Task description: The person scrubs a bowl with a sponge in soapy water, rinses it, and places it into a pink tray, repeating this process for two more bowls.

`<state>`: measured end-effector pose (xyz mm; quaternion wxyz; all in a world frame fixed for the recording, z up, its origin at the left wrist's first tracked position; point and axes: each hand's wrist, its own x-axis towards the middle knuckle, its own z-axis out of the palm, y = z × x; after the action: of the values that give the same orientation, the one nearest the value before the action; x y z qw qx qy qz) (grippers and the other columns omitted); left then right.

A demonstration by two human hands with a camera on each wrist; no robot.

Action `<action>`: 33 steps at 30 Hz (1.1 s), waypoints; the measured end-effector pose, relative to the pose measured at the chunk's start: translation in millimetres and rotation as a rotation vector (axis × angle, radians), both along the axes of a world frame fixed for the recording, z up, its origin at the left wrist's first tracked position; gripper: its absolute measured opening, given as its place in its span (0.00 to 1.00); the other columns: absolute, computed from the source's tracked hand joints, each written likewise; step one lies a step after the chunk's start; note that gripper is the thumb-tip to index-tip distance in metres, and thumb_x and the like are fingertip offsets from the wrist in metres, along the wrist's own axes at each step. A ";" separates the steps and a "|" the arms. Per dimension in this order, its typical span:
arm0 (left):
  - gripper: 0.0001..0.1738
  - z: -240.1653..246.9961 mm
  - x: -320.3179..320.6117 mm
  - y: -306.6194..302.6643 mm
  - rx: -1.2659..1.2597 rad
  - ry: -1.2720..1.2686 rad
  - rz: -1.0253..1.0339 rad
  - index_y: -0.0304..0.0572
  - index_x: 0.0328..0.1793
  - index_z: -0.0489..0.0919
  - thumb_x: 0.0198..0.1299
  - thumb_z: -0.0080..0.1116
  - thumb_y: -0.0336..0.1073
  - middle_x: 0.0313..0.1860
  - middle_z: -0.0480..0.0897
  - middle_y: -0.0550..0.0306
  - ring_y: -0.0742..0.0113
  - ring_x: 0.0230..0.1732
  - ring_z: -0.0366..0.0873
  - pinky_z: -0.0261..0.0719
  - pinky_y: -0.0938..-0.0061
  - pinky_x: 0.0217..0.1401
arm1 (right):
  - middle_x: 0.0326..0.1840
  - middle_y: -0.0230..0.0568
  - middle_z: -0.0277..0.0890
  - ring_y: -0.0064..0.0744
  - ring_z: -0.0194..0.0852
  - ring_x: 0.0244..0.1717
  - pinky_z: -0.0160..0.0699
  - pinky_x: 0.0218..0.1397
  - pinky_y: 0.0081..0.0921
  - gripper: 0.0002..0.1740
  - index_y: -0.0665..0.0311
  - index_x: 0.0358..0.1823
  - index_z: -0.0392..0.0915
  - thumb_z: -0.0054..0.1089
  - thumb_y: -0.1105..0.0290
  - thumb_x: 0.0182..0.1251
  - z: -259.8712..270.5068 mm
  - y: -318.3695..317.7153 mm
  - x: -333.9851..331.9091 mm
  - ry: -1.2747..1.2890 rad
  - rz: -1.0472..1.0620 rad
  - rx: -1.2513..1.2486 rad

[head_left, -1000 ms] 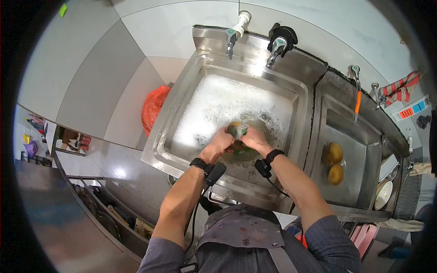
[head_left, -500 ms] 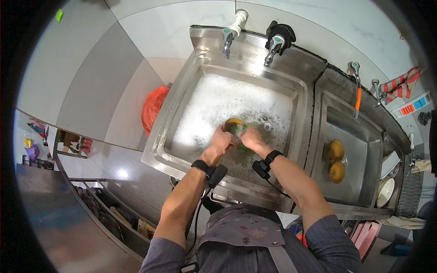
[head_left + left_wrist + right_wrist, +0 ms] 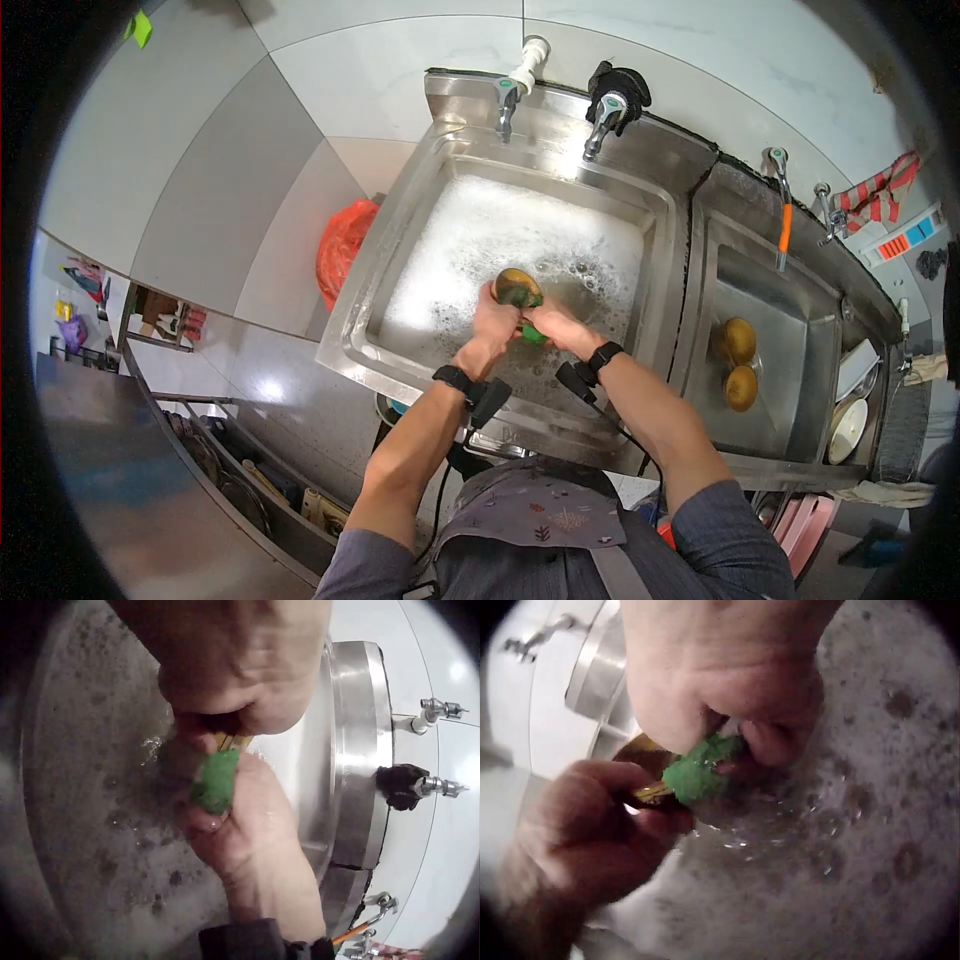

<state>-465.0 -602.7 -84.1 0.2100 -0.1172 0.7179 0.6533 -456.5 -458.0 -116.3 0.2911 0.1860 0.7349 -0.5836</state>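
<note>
Over the soapy water my left hand (image 3: 493, 322) grips a yellow-brown bowl (image 3: 514, 281) by its rim, thumb and fingers on either side of the wall in the right wrist view. The bowl is tilted, its inside partly facing up. My right hand (image 3: 558, 322) pinches a green scouring pad (image 3: 694, 778), which presses against the bowl's edge and reaches into it. In the left wrist view the pad (image 3: 217, 780) sticks out between my right fingers, while my left hand hides most of the bowl.
White foam (image 3: 470, 230) covers much of the steel sink (image 3: 350, 345). Two yellow-brown bowls (image 3: 739, 388) lie in the second basin (image 3: 790, 410) at the right. Taps (image 3: 605, 125) stand along the back, one wrapped in black cloth. A red plastic bag (image 3: 345, 250) hangs at the left.
Both hands have come slightly toward my body with the bowl and pad. The bowl is turned so that more of its inside shows, and the green pad now laps over its near rim.
</note>
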 end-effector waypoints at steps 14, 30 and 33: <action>0.31 -1.2 0.8 2.3 0.048 -0.043 0.122 0.35 0.67 0.70 0.53 0.54 0.22 0.41 0.82 0.44 0.60 0.24 0.81 0.73 0.68 0.15 | 0.38 0.61 0.82 0.54 0.84 0.41 0.81 0.43 0.48 0.30 0.78 0.58 0.67 0.66 0.59 0.68 -10.3 2.8 2.1 0.081 0.021 0.111; 0.33 19.2 -4.6 -10.2 -0.036 -0.134 -0.070 0.37 0.71 0.69 0.55 0.52 0.21 0.40 0.82 0.45 0.58 0.27 0.82 0.76 0.66 0.17 | 0.35 0.54 0.84 0.48 0.85 0.37 0.83 0.41 0.42 0.20 0.73 0.41 0.79 0.60 0.58 0.71 32.1 7.9 13.1 0.489 0.236 0.404; 0.32 1.5 -8.2 -18.1 0.010 -0.177 -0.228 0.37 0.71 0.69 0.56 0.52 0.23 0.43 0.82 0.45 0.58 0.28 0.82 0.77 0.68 0.18 | 0.36 0.54 0.84 0.47 0.83 0.33 0.82 0.39 0.41 0.19 0.74 0.42 0.79 0.55 0.60 0.71 15.2 17.7 12.5 0.541 0.351 0.760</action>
<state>-473.2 -620.8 -82.7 0.3460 -0.0910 0.7018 0.6160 -444.0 -440.3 -101.1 0.0954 -0.0057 0.9650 -0.2440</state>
